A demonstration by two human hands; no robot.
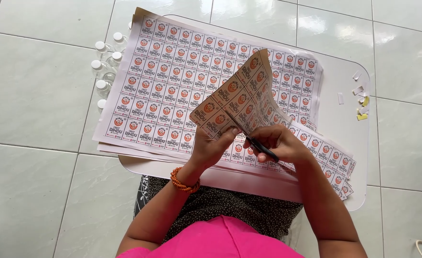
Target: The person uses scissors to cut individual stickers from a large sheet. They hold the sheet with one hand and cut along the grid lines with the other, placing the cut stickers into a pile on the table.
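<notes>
Above the white board (pixel 349 143), both hands grip: left (pixel 211 145) an orange-and-white label sheet (pixel 235 98), right (pixel 280 143) scissors (pixel 249 136).

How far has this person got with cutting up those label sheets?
Early on. Done: only a few paper scraps lie on the white board. In hand: the left hand holds one label sheet while the right hand cuts it with scissors. Left: the uncut sheets.
</notes>
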